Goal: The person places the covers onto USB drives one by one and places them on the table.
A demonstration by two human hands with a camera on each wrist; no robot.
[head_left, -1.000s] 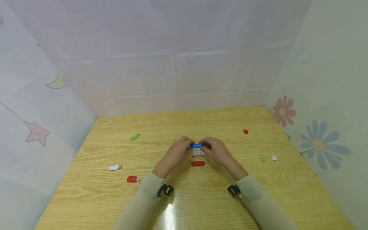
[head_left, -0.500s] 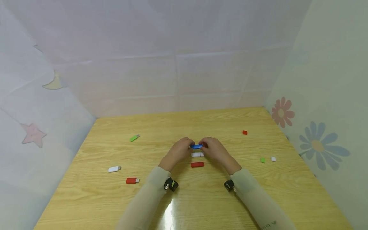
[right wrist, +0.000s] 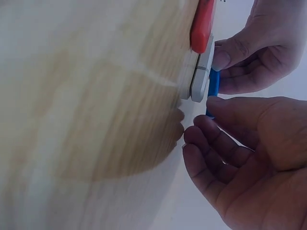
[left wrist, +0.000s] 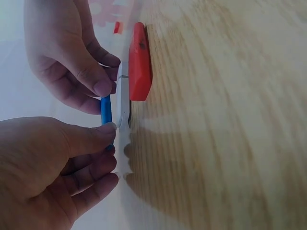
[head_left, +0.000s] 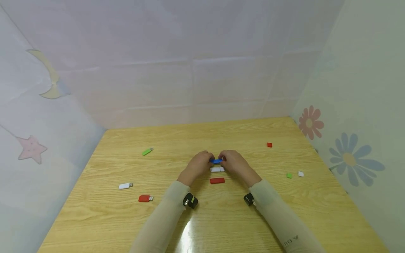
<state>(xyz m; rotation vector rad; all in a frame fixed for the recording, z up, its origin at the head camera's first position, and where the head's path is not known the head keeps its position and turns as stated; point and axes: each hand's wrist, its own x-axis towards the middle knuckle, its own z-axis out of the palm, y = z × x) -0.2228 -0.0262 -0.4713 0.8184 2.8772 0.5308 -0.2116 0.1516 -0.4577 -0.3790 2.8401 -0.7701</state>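
both forearms have swung inward since a second ago: left sleeve (head_left: pixel 164 218) and right sleeve (head_left: pixel 280 216) sit closer together at the cuffs, and so do the black left wrist camera (head_left: pixel 190 201) and right wrist camera (head_left: pixel 249 199). dark lettering (head_left: pixel 291 241) now shows on the right sleeve. the hands themselves stay almost where they were, with the blue stick (left wrist: pixel 106 111) between them. the white stick (head_left: pixel 217 169) and red stick (head_left: pixel 217 180) lie as before on the table (head_left: pixel 95 225).

the left hand (head_left: pixel 199 164) and right hand (head_left: pixel 235 164) face each other, backs up, wrists lower in the head view than the fingertips. the left hand pinches one end of the blue stick, thumb against it, the other fingers bent loosely behind. the right hand pinches the other end the same way, its free fingers curved and slightly parted. the blue stick runs crosswise just beyond the white stick, with the red stick nearer the person; whether it touches the table i cannot tell.

well apart on the left lie a green drive (head_left: pixel 147 151), white drive (head_left: pixel 126 186) and red drive (head_left: pixel 144 198); on the right, a red cap (head_left: pixel 269 144), green cap (head_left: pixel 289 175) and white cap (head_left: pixel 300 174).
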